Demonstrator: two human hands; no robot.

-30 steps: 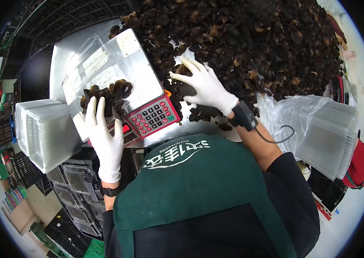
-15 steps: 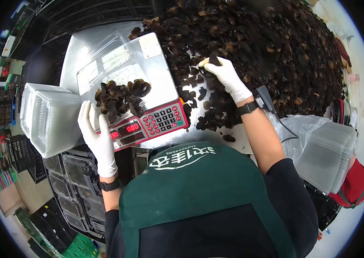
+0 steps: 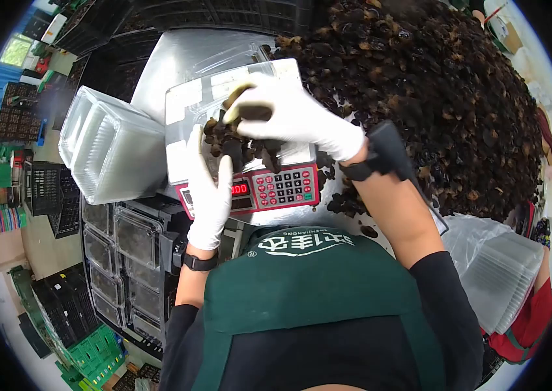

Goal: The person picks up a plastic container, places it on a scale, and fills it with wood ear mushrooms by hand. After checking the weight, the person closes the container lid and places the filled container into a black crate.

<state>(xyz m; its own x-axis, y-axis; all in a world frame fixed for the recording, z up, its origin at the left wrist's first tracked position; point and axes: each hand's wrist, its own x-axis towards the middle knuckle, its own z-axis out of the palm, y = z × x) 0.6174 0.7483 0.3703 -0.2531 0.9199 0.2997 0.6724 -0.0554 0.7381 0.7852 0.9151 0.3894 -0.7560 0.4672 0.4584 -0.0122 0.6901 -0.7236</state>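
Observation:
A clear plastic container [image 3: 188, 107] sits on a red-faced digital scale [image 3: 269, 189] and holds dark dried mushrooms [image 3: 224, 146]. My left hand [image 3: 211, 195], in a white glove, rests flat against the container's near edge with fingers straight. Above the container, my gloved right hand [image 3: 289, 117] is shut on a clump of dark mushrooms. A large pile of the same mushrooms [image 3: 432, 85] covers the table to the right.
A stack of empty clear containers [image 3: 113, 146] lies left of the scale, another stack [image 3: 501, 274] in a plastic bag at the right. Filled containers sit in racks [image 3: 123, 247] below the table edge. Black and green crates [image 3: 87, 345] stand on the floor.
My right hand left the mushroom pile and swung left over the container with a clump in it. My left hand stayed at the container's edge. The view shifted.

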